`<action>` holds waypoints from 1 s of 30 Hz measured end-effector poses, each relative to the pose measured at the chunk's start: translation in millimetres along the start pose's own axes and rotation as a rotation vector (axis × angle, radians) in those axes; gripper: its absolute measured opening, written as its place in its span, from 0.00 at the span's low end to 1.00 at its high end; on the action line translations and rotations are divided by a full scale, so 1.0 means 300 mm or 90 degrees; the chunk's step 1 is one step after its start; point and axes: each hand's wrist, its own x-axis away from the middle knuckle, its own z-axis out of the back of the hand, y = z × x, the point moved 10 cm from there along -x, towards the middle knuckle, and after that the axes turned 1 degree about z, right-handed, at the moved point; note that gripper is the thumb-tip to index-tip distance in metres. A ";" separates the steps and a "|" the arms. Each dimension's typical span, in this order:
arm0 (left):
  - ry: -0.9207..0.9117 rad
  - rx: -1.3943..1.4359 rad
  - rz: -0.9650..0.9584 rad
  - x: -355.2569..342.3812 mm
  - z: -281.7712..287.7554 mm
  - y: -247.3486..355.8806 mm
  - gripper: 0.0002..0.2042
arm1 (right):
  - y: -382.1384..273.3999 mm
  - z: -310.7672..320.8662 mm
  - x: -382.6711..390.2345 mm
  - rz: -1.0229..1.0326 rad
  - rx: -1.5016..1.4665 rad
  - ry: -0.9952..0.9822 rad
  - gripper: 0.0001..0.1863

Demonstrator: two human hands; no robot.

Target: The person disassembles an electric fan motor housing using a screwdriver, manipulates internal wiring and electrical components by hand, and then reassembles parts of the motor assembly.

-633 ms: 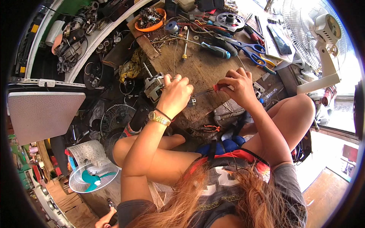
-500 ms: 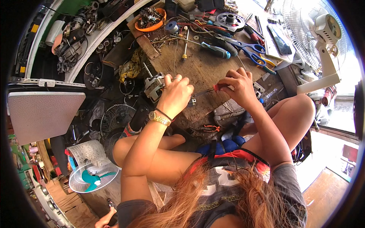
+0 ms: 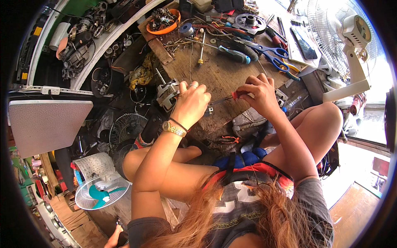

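My left hand (image 3: 191, 102) is closed above the wooden board, its fingertips hidden behind the knuckles. From a spool of thin wire (image 3: 187, 29), a strand (image 3: 190, 62) seems to run down to these fingers. Beside them sits a small metal motor (image 3: 167, 94) with a shaft pointing up. My right hand (image 3: 261, 94) pinches a small red piece (image 3: 235, 95). A thin dark length (image 3: 222, 100) stretches from it toward my left hand. Under my left hand lies a small dark part with a pale metal piece (image 3: 211, 110).
On the wooden board (image 3: 223, 78) lie blue-handled scissors (image 3: 269, 53), a screwdriver (image 3: 234, 54) and other tools. An orange bowl of small parts (image 3: 177, 25) stands at the back. Fans (image 3: 355, 31) stand at the right and left. Orange-handled pliers (image 3: 230, 139) lie near my legs.
Both hands hold nearly the same place and grip. At the lower left, another person's limb has shifted slightly.
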 end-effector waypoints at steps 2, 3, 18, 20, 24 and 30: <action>0.001 -0.003 -0.001 -0.001 0.000 0.001 0.04 | 0.000 0.001 -0.001 -0.001 0.000 0.000 0.11; 0.004 -0.004 -0.002 0.000 -0.001 0.001 0.04 | -0.001 0.001 -0.001 -0.001 0.000 0.001 0.11; 0.000 0.001 0.022 0.005 0.009 -0.027 0.05 | -0.006 0.003 -0.002 0.006 -0.002 0.004 0.11; -0.022 -0.006 0.029 0.009 0.003 -0.032 0.06 | -0.007 0.004 -0.002 0.009 -0.002 0.006 0.10; -0.082 -0.004 0.042 0.021 -0.006 -0.026 0.11 | -0.007 0.006 -0.003 0.009 -0.004 0.005 0.10; -0.071 -0.020 0.049 0.037 -0.019 -0.033 0.14 | -0.006 0.000 -0.005 0.011 -0.002 0.007 0.10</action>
